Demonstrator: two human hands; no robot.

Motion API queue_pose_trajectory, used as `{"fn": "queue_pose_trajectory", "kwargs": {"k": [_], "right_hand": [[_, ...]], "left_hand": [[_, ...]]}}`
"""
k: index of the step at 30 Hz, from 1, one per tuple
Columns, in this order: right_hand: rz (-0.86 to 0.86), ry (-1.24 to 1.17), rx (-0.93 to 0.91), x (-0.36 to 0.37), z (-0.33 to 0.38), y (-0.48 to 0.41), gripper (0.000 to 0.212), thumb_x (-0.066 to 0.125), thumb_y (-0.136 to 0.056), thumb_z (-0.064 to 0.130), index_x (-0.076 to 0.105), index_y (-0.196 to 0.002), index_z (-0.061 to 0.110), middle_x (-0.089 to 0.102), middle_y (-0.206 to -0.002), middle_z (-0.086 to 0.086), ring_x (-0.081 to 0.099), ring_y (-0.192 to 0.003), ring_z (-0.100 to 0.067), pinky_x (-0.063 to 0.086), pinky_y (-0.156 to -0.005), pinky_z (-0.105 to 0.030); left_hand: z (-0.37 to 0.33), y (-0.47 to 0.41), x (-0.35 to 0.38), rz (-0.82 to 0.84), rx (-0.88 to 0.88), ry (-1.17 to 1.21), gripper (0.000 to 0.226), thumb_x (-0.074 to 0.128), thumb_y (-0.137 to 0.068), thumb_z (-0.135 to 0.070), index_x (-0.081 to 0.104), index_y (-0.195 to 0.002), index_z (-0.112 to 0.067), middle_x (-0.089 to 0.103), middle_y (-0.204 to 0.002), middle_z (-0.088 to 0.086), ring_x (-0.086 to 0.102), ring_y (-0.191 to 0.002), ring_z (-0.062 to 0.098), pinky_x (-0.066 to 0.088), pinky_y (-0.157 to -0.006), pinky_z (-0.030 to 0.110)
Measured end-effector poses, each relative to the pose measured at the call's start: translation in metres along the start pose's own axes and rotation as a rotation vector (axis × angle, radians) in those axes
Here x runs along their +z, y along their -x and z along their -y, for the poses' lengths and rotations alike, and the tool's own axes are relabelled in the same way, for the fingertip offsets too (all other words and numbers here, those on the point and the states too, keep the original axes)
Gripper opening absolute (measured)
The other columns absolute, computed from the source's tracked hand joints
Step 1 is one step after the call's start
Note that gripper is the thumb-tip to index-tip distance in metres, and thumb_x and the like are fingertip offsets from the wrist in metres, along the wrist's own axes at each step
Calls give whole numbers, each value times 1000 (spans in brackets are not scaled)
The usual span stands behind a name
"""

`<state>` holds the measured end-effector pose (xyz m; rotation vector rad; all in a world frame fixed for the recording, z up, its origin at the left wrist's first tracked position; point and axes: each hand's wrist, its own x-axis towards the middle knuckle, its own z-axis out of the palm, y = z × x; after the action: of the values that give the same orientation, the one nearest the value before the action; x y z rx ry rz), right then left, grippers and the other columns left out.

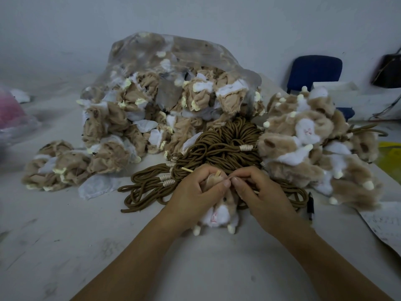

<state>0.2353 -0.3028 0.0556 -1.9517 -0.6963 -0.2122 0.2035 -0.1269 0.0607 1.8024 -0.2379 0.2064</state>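
Now, your left hand [199, 192] grips the plush [219, 213], lying on the table [86, 235] just before the cords [227, 140]; your right hand [260, 192] pinches its top. Hold firm and ease the stick [187, 169] through slowly.

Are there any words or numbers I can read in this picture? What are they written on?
No text here can be read.
Sheet of paper at the right side of the picture: faint lines of writing, too blurred to read.
Plush toy: pink stitched marks on its white face, which look like a mouth, not letters.
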Motion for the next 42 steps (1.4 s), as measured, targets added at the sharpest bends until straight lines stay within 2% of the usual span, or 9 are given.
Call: {"fn": "queue_pose_trajectory", "kwargs": {"k": [4, 10, 14, 19, 27, 32, 37, 40, 42], "right_hand": [[-5, -58, 1, 2, 4, 0, 23, 57, -93, 19, 56, -97, 41, 64, -93, 24, 63, -91, 2, 46, -69, -8], [2, -40, -28, 1, 9, -1, 22, 57, -94, 13, 55, -94, 35, 62, -88, 23, 61, -80, 2, 44, -63, -7], [16, -15, -43, 2, 11, -2, 24, 55, -95, 11, 53, -92, 35, 59, -88, 22, 57, -78, 4, 41, -63, -6], [-4, 25, -78, 4, 8, -2, 7, 51, -94, 19, 57, -94, 23, 59, -87, 14, 57, -80, -3, 41, -67, -11], [-46, -184, 55, 9, 4, -3, 13, 53, -96, 15, 56, -91, 27, 63, -84, 6, 60, -77, -9, 49, -68, -24], [-74, -258, 65, 11, 3, -2, 15, 53, -96, 14, 56, -91, 28, 64, -83, 11, 61, -76, -4, 49, -66, -18], [42, -224, 42, 13, 4, -1, 30, 60, -86, 26, 51, -100, 52, 65, -93, 12, 64, -86, -5, 53, -73, -20], [16, -18, -54, 9, 2, -1, 35, 55, -92, 17, 50, -116, 41, 58, -112, 12, 55, -105, 2, 43, -88, -13], [-9, 115, -112, 5, 0, -1, 34, 49, -92, 18, 53, -124, 28, 54, -111, 12, 49, -105, 8, 37, -88, -6]], "left_hand": [[0, 0, -1, 0, -7, 10, 4, 64, -85, -32, 67, -87, -31, 67, -83, -13, 64, -79, 4, 49, -70, 16], [1, 0, 0, -10, -37, -5, 4, 62, -85, -36, 65, -88, -35, 68, -82, -10, 64, -77, 5, 51, -69, 19], [3, 0, -1, -16, -39, -30, 11, 64, -94, -26, 66, -86, -34, 68, -82, -10, 64, -76, 4, 49, -68, 16], [-1, 0, 0, -7, -56, 5, 8, 61, -85, -38, 66, -86, -32, 70, -83, -4, 65, -77, 6, 51, -70, 20], [2, -2, 1, 11, -24, 36, 6, 65, -84, -29, 65, -90, -28, 68, -80, -13, 64, -77, 2, 51, -68, 16], [3, -3, 5, -34, -32, 52, 5, 64, -83, -35, 65, -87, -34, 69, -78, -10, 65, -76, 2, 52, -66, 17], [6, -3, 5, -82, -51, 79, 9, 62, -92, -29, 66, -86, -24, 70, -79, 0, 65, -75, 9, 53, -67, 23], [5, -2, 4, -71, -43, 72, 18, 60, -95, -25, 64, -78, -27, 65, -71, -7, 61, -70, 5, 49, -64, 18], [3, -1, 5, -52, -31, 54, 21, 59, -97, -20, 63, -77, -24, 62, -68, -9, 58, -66, 2, 47, -61, 14]]}}
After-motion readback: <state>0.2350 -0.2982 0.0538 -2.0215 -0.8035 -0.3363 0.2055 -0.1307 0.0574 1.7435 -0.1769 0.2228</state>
